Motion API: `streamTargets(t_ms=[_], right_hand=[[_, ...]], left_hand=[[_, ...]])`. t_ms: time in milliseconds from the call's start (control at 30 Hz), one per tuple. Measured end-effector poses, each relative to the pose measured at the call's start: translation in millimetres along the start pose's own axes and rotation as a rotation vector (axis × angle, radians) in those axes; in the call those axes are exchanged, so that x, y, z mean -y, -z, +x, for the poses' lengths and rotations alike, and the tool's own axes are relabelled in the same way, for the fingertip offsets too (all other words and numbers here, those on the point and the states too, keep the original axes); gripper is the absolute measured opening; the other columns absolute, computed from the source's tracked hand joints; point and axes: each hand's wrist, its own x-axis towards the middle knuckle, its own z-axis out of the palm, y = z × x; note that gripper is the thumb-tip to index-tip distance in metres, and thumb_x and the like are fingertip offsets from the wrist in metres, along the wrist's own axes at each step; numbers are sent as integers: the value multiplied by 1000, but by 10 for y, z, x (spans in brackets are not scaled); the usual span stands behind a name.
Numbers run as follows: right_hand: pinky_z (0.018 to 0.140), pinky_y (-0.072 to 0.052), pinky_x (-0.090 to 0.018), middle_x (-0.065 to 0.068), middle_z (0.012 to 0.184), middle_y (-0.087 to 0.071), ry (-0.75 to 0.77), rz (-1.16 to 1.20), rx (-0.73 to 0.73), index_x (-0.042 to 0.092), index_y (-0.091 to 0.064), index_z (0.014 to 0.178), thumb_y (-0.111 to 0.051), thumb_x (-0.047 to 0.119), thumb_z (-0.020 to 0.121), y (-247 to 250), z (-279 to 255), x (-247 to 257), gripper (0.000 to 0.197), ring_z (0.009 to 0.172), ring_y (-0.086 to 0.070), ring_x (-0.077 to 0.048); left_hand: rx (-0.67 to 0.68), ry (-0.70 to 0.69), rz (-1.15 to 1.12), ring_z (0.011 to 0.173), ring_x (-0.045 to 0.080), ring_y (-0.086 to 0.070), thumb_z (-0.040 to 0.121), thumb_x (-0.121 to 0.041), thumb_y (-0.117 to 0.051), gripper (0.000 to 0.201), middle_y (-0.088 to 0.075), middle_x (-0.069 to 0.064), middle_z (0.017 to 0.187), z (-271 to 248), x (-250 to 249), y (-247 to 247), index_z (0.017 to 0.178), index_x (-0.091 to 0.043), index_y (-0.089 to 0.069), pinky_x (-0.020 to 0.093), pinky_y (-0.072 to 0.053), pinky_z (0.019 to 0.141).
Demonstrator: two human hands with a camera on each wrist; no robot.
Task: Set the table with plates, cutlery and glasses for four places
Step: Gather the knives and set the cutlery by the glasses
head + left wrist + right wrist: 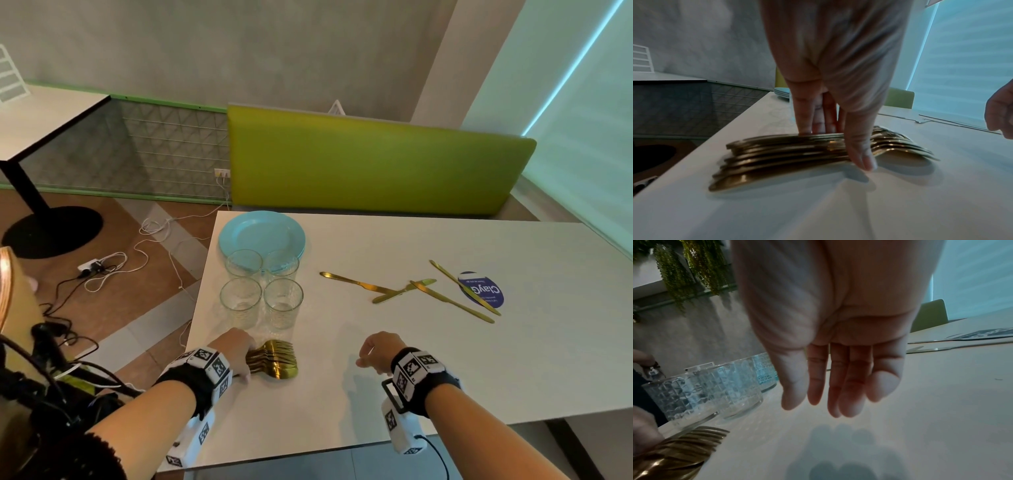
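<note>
A bundle of gold forks and spoons [277, 359] lies on its side near the white table's [376, 404] front left. My left hand [251, 359] pinches it, with the thumb [863, 155] in front and the fingers [807, 116] behind the handles [777, 151]. My right hand [373, 353] hovers just above the bare table to the right, its fingers [838, 386] relaxed and holding nothing. Several clear glasses [262, 291] stand in a square just beyond the bundle. Behind them sits a stack of light-blue plates [262, 233]. Several gold knives [411, 291] lie scattered at centre right.
A round blue sticker [483, 291] lies under one knife at the right. A green bench back [370, 164] runs along the table's far edge. On the floor to the left are cables and a power strip [90, 265], with another table [41, 116] beyond.
</note>
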Motion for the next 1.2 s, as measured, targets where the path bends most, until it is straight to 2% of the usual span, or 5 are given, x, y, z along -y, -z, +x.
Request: streamTargets(t_ms=[133, 267, 433, 667, 1200], right_hand=[[92, -51, -25, -6, 118, -66, -8, 24, -21, 11, -63, 117, -62, 33, 89, 57, 18, -24, 35, 90, -58, -12], [91, -51, -25, -5, 117, -66, -17, 41, -42, 11, -63, 115, -64, 32, 88, 120, 58, -39, 34, 105, -63, -16], [94, -51, -26, -6, 117, -67, -12, 31, -58, 11, -64, 115, -65, 32, 87, 227, 99, -35, 35, 101, -63, -16], [99, -47, -28, -5, 125, -61, -25, -1, -84, 11, -62, 119, -63, 32, 89, 489, 126, -220, 37, 117, -58, -20], [91, -48, -30, -7, 126, -57, -274, -17, -213, 14, -51, 128, -55, 22, 92, 1122, 1039, -2011, 37, 115, -56, -22]], left_hand=[[-30, -20, 4, 107, 21, -60, 71, -33, -77, 49, -63, 6, 113, -20, 10, 15, 111, -9, -62, 25, -44, 85], [-61, -24, 34, 81, 18, -53, 70, -43, -72, 35, -53, -2, 77, -39, -33, 56, 72, -16, -51, 27, -39, 70], [-253, -52, 144, 112, 19, -56, 84, -54, -49, 47, -61, -1, 120, -80, -312, 152, 118, -21, -58, 32, -44, 90], [-410, -260, 61, 107, 20, -59, 94, -32, -39, 30, -66, -1, 111, 163, -1124, 441, 112, -22, -60, 32, -47, 84], [-108, -167, -251, 100, 25, -61, 92, -19, -40, 31, -65, 6, 110, 1648, -2648, 980, 106, -10, -66, 33, -53, 85]])
